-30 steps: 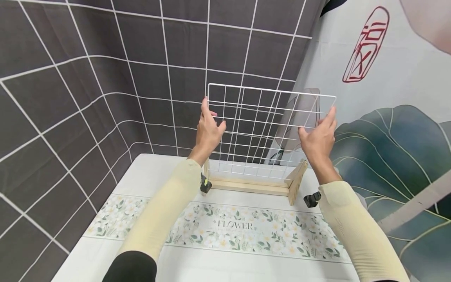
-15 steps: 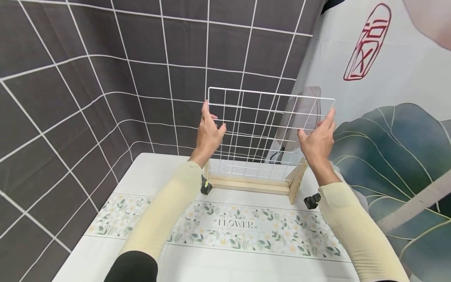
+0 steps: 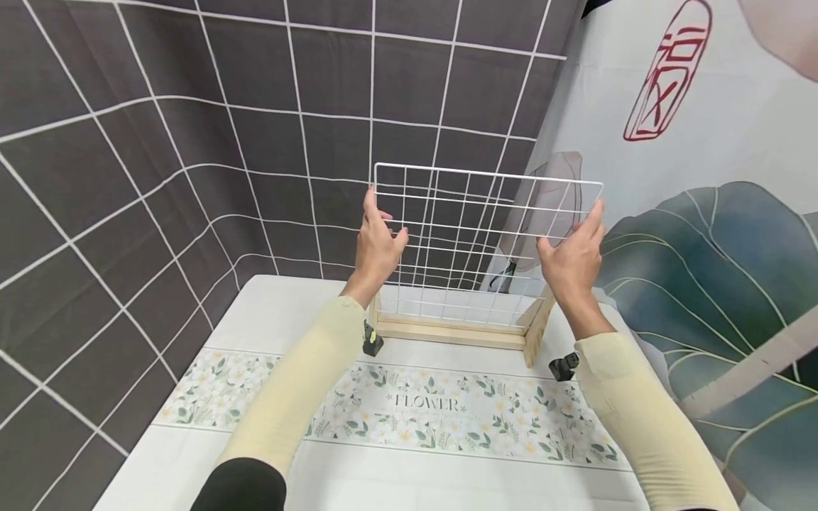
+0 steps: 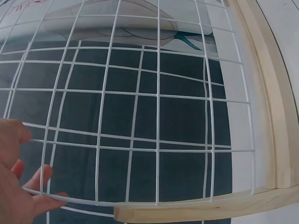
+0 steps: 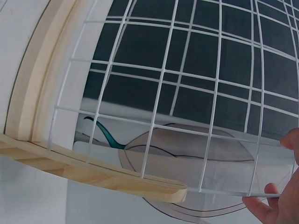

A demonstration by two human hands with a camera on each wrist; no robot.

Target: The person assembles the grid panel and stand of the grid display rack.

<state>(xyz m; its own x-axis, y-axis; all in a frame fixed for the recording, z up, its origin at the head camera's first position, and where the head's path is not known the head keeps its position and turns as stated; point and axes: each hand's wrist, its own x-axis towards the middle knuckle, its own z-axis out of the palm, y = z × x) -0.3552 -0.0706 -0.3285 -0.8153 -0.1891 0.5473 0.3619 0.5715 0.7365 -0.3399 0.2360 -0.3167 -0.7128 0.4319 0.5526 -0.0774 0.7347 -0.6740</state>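
Note:
A white wire grid panel [image 3: 486, 173] stands upright, leaning slightly back, above a light wooden stand [image 3: 447, 331]. My left hand [image 3: 375, 245] grips the panel's left side edge, fingers around the outer wire. On the opposite side edge, my right hand [image 3: 574, 259] holds the panel in the same way. The left wrist view shows the grid [image 4: 158, 116] with its lower edge close along the stand's wooden base bar [image 4: 266, 93]. In the right wrist view the panel's side runs along the wooden side piece [image 5: 117, 179]. Whether the bottom wire sits in a groove, I cannot tell.
The stand rests on a white table cover [image 3: 275, 316] with a floral band reading FLOWER [image 3: 427, 403]. A dark grid-patterned curtain [image 3: 255, 142] hangs behind and left. A white cloth with leaf prints [image 3: 722, 248] hangs at the right.
The wire grid panel has moved slightly down toward the wooden stand, with both hands lowering along with it. Both hands keep their hold on its side edges.

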